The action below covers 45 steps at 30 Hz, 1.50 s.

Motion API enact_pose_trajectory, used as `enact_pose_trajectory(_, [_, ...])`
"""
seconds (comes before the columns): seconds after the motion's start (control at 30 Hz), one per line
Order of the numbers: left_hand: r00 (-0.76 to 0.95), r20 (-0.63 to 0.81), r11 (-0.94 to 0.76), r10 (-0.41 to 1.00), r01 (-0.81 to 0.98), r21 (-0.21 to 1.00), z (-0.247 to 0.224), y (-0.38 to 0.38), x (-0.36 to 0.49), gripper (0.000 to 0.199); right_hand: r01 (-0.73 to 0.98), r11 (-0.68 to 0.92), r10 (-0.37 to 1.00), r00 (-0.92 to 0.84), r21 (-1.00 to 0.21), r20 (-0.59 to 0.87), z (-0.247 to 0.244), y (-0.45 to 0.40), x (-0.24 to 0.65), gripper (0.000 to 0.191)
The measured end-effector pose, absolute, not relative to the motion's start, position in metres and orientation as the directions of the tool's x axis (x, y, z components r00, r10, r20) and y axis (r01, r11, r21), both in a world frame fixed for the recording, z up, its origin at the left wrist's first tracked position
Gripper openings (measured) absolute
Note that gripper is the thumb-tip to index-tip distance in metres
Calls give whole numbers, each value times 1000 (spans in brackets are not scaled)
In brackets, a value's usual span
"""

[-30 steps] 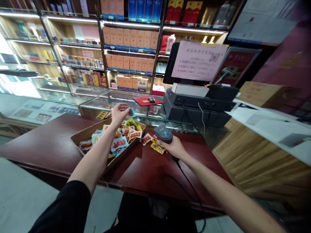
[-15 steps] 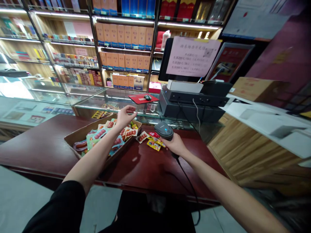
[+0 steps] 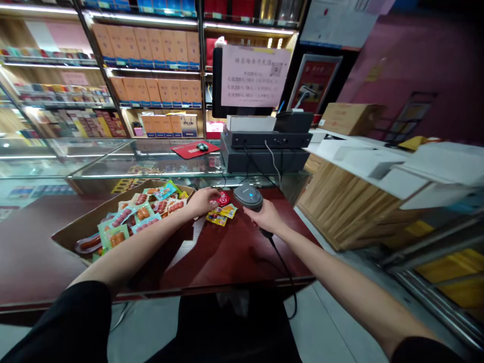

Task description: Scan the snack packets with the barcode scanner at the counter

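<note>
My right hand is wrapped round the handle of a dark grey barcode scanner with a small blue light, held above the table. A black cable hangs from its grip. My left hand is lowered at the right end of a cardboard box of packaged sausages. Its fingers are curled in beside a red snack packet; whatever they pinch is hidden. Yellow snack packets lie between my two hands. Inside the box, wrapped sausages are piled with blue and green packets.
The dark red table meets a glass display counter. On that counter are a red mouse pad with a mouse, and a black cash drawer below a monitor with a paper notice. A wooden cabinet stands right.
My left hand has come down from above the box to beside the small packets at its right end. My right hand still holds the scanner. The view has turned to the right.
</note>
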<state>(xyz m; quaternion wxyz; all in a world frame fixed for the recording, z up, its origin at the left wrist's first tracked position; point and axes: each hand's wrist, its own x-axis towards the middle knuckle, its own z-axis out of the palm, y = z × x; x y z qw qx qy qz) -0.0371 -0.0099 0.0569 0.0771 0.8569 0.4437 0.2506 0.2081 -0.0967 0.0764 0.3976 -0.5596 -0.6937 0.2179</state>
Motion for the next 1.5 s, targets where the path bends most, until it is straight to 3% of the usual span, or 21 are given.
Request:
enact_pose_trajectory(0.17, [640,140,-655,755,747,113,43,-6,-15,34,604,239,959,-23,-761,283,71,-101,222,20])
enact_pose_trajectory(0.3, [714,68,-716,696,698,2,30,-5,-11,36,614,251,953,-22,-749,301,70,-105,229,19])
enact_pose_trajectory(0.67, [721,60,-723,690,689,43,15,6,-19,39,608,171,976,5,-776,219,68,-104,231,18])
enact_pose_trajectory(0.87, [697,196,-724,690,660,203,33,3,-19,22,614,210,965,-4,-761,263,70,-105,225,19])
enact_pose_trajectory(1.0, [467,318,-562,825,628,538,50,3,-25,28,602,221,963,-10,-767,269,76,-102,222,20])
enact_pose_trajectory(1.1, [353,265,-406,897,424,810,63,1,-31,39,590,243,959,-26,-770,283,81,-98,215,22])
enact_pose_trajectory(1.17, [323,215,-303,922,253,919,71,-1,-35,47,577,273,953,-50,-770,300,86,-95,206,21])
enact_pose_trajectory(1.27, [265,157,-195,952,126,973,80,-4,-40,54,553,309,947,-102,-773,305,96,-89,189,23])
enact_pose_trajectory(1.5, [150,141,-161,979,132,978,87,-5,-46,55,567,382,917,-136,-729,375,115,-78,154,19])
